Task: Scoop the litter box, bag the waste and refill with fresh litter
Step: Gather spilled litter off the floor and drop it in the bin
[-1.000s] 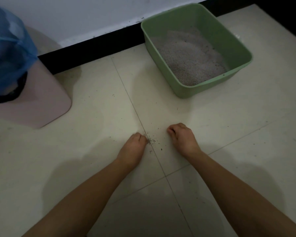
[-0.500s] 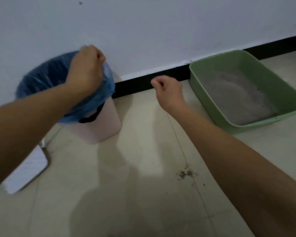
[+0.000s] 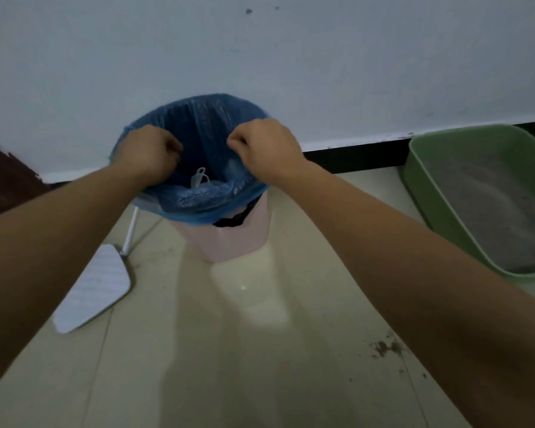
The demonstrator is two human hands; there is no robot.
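— How many of each?
— Two hands, left hand [image 3: 149,152] and right hand [image 3: 266,149], both with fingers curled in over one blue bag [image 3: 198,118] lining one pink bin [image 3: 229,242]. Whether they pinch anything is hidden. One green litter box [image 3: 426,180] sits at the right by the wall, grey litter [image 3: 491,217] inside. One spilled patch [image 3: 383,347] lies on the floor.
— What differs?
— Half a second ago the right hand hung between bin and box; now it is above the bag.
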